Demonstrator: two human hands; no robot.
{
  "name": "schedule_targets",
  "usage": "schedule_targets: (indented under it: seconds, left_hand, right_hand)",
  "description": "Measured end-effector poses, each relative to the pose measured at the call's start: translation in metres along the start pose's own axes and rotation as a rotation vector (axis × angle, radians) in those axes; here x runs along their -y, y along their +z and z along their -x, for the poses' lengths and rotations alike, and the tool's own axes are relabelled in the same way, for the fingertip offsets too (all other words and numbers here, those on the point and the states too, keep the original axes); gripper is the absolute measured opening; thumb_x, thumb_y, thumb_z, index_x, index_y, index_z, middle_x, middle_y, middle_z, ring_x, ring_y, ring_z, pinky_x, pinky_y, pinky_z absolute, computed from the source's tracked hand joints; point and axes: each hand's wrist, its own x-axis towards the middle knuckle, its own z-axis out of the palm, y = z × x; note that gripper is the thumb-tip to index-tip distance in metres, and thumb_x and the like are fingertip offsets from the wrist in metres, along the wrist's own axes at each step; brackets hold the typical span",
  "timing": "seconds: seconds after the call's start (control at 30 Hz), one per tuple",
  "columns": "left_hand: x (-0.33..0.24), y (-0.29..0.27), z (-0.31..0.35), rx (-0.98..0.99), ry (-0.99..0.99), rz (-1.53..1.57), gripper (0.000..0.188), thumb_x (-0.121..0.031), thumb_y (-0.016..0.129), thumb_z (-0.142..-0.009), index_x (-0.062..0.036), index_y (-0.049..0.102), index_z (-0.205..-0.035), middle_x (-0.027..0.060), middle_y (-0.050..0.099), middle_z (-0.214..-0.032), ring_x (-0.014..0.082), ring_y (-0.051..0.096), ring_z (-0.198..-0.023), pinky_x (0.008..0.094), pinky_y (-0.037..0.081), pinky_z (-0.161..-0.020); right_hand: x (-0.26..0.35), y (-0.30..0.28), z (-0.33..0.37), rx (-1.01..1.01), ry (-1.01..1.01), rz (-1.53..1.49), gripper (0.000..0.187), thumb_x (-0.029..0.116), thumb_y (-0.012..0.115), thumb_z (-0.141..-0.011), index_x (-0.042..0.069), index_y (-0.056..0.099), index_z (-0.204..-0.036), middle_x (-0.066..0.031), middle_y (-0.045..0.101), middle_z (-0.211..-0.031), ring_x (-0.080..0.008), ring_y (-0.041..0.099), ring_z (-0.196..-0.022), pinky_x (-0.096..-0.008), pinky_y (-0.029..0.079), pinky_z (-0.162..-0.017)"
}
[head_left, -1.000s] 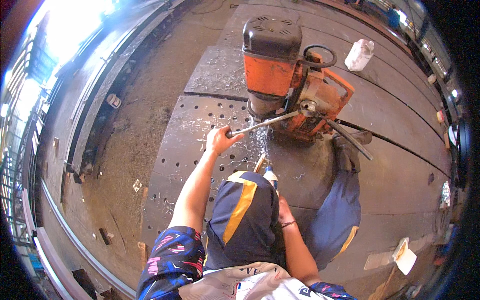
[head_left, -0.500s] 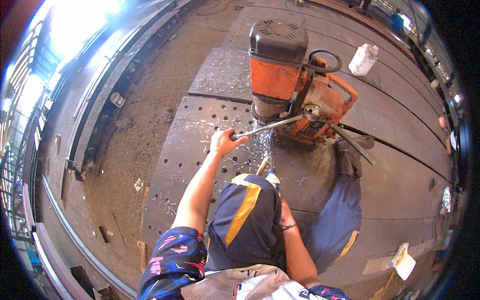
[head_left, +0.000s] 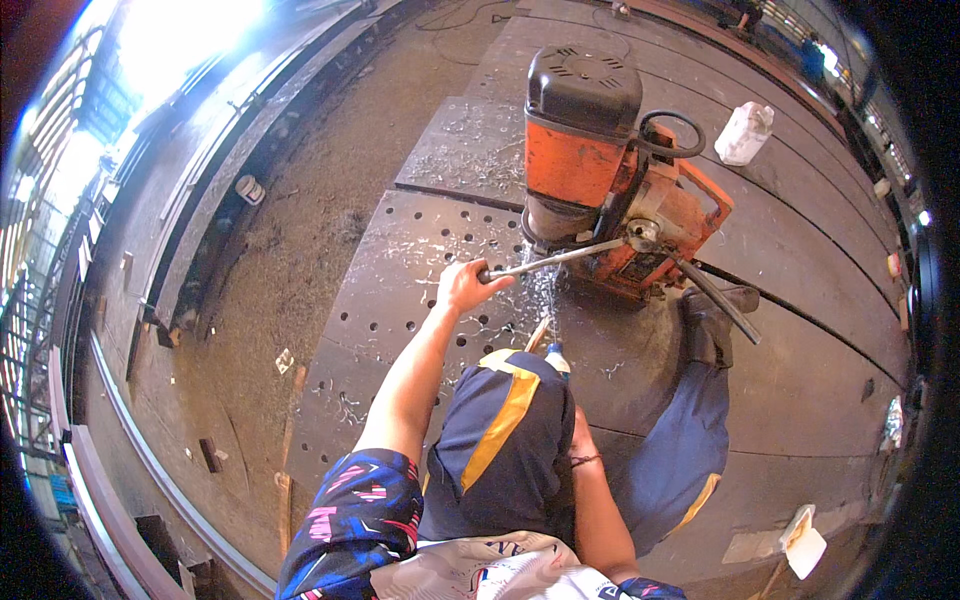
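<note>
My left hand is closed around the dark grip of a long metal feed lever. That lever runs to the hub of an orange magnetic drill with a black motor cap, standing upright on a steel plate with drilled holes. Beside my raised knee, my right hand is closed on a white squeeze bottle with a blue top; the knee hides most fingers and the bottle's lower part. A thin stream or spray shows between the bottle tip and the drill's underside. A narrow wooden piece lies beside the bottle tip.
Curly metal shavings litter the plates. Another lever arm sticks out from the drill near my boot. A white jug stands at the far right, and a cut-open white container lies near right. Dirt floor borders the plates on the left.
The whole view has shifted a little, so the scene sits further right and lower. Both hands keep their grips, and the lever's angle looks about the same.
</note>
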Motion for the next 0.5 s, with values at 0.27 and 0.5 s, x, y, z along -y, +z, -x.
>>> schedule_targets:
  seconds: [0.27,0.5]
  left_hand:
    - [0.001,0.001,0.001,-0.02,0.003,-0.017,0.066,-0.073,0.068,-0.074,-0.0067,0.067,-0.076,0.0125,0.067,-0.069,0.0327,0.067,-0.07,0.0444,0.052,-0.068]
    - [0.0,0.003,0.0,-0.019,-0.002,0.001,0.072,-0.079,0.065,-0.072,-0.0073,0.067,-0.076,0.0134,0.068,-0.07,0.0331,0.069,-0.074,0.0453,0.053,-0.072]
  right_hand:
    - [0.005,0.007,0.002,-0.004,0.032,-0.047,0.034,0.026,0.069,-0.093,0.001,0.068,-0.116,-0.0035,0.069,-0.108,-0.0127,0.064,-0.091,-0.0293,0.052,-0.08]
    - [-0.008,-0.007,-0.004,0.015,0.03,0.0,0.038,0.029,0.07,-0.091,0.001,0.067,-0.117,-0.0027,0.069,-0.109,-0.014,0.063,-0.094,-0.0293,0.051,-0.083]
